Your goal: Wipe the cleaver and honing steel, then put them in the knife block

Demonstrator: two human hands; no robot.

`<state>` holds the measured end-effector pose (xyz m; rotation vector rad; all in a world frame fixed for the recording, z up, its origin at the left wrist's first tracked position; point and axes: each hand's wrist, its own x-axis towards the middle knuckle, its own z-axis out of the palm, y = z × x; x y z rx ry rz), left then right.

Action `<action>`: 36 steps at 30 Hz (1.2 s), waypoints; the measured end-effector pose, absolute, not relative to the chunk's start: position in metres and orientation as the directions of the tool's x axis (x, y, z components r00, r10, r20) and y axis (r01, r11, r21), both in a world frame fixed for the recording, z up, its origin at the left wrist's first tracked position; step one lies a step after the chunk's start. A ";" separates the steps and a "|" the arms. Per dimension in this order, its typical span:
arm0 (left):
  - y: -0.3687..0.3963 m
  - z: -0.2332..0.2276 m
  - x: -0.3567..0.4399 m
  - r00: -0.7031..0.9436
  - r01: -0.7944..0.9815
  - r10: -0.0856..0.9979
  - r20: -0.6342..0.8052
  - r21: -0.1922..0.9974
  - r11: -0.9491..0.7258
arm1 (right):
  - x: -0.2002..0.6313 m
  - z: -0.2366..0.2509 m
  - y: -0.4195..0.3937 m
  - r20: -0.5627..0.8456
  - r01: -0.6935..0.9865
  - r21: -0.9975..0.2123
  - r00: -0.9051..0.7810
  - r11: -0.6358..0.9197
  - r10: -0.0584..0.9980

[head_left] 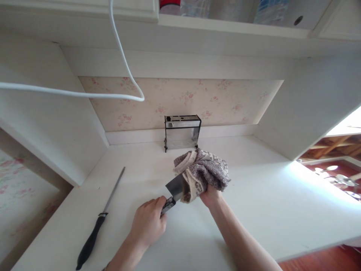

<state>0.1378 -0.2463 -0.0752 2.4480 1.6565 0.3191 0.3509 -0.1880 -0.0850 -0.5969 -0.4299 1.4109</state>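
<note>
My left hand [150,221] is wrapped round the dark handle of a cleaver [175,186], whose broad blade points up and to the right. The far part of the blade is hidden under a bunched brown and cream towel [208,169]. Partly covered by that towel, my right hand [210,196] holds it from below, against the blade. Most of its fingers are out of sight. To the left, a honing steel [96,229] with a black handle lies on the white counter [180,244].
A knife block [182,131] with clear sides and a slotted top stands against the floral wall [186,98]. White panels close in the counter at left and right. A white cable [124,60] hangs at upper left, below the cabinet [79,9].
</note>
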 end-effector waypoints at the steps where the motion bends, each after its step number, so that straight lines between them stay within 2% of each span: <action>1: -0.247 -0.075 0.138 0.356 0.897 0.929 0.101 0.244 -0.370 | 0.354 -0.083 -0.187 -0.075 -0.789 -0.611 0.149 0.072 0.986; 5: -0.248 -0.077 0.136 0.348 0.907 0.923 0.164 0.192 -0.376 | 0.363 -0.079 -0.183 -0.065 -0.807 -0.575 0.206 0.132 0.976; 10: -0.248 -0.080 0.132 0.336 0.927 0.908 0.252 0.081 -0.365 | 0.370 -0.077 -0.180 -0.067 -0.817 -0.563 0.198 0.127 0.978; 13: -0.248 -0.081 0.130 0.323 0.932 0.893 0.314 0.055 -0.357 | 0.373 -0.078 -0.178 -0.070 -0.820 -0.554 0.219 0.144 0.973; 15: -0.248 -0.082 0.129 0.350 0.915 0.858 0.375 0.058 -0.399 | 0.375 -0.078 -0.177 -0.065 -0.820 -0.552 0.225 0.153 0.972; 19: -0.247 -0.082 0.123 0.459 0.832 0.722 0.517 0.035 -0.554 | 0.386 -0.073 -0.174 -0.074 -0.841 -0.508 0.259 0.186 0.963; 22: -0.245 -0.082 0.118 0.497 0.791 0.660 0.564 0.019 -0.612 | 0.404 -0.066 -0.172 -0.079 -0.850 -0.474 0.302 0.231 0.950; 23: -0.244 -0.082 0.117 0.487 0.781 0.658 0.575 0.051 -0.622 | 0.412 -0.065 -0.170 -0.080 -0.851 -0.467 0.312 0.241 0.947; 25: -0.243 -0.082 0.117 0.422 0.744 0.671 0.610 0.189 -0.641 | 0.427 -0.063 -0.168 -0.101 -0.848 -0.456 0.350 0.269 0.931; 28: -0.246 -0.077 0.120 0.266 0.603 0.759 0.594 0.512 -0.612 | 0.438 -0.065 -0.165 -0.143 -0.829 -0.459 0.425 0.320 0.894; 30: -0.251 -0.072 0.120 0.181 0.495 0.865 0.467 0.717 -0.491 | 0.433 -0.067 -0.165 -0.127 -0.817 -0.473 0.433 0.329 0.893; 32: -0.254 -0.067 0.118 0.117 0.387 0.943 0.312 0.860 -0.332 | 0.421 -0.069 -0.167 -0.084 -0.817 -0.496 0.382 0.294 0.920; 36: -0.257 -0.067 0.117 0.097 0.045 0.984 0.148 0.987 -0.153 | 0.387 -0.074 -0.177 -0.053 -0.843 -0.529 0.146 0.096 0.988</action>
